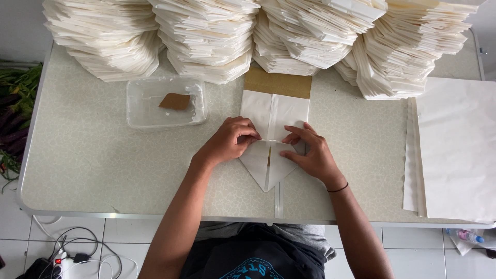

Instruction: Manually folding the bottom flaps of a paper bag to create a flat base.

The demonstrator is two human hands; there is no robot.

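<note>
Nearest the camera is the person's dark printed shirt point(258, 261), and on the white tiled floor at lower left lies a tangle of white and black cables point(77, 253). At lower right, below the table edge, a small clear plastic bottle point(467, 236) lies on the floor.

Both forearms reach up over the front rim of the pale speckled table point(93, 170). The left hand point(227, 140) and the right hand point(310, 152) rest on a white folded paper piece with a pointed lower end point(268, 170), which lies flat on the table near its middle, just in front of the person. The left fingers point(247, 135) are curled and press down on a fold running across the paper; the right fingers point(292, 139) are bent and pinch the same fold from the other side. Neither hand lifts the paper. A thin dark band point(338, 188) circles the right wrist.

The far end of the paper meets a brown cardboard strip point(278, 82) that lies beneath it. To the left of the paper, well apart from the hands, stands a clear rectangular plastic tray point(139, 116) with a small brown cardboard scrap point(174, 101) inside. On the right side of the table lies a stack of large flat white paper sheets point(454, 150), overhanging the edge.

Along the far edge are tall leaning stacks of finished white folded paper pieces point(206, 36), spanning the table's width. Off the table at far left, green leafy stalks point(15, 103) lie on the floor
</note>
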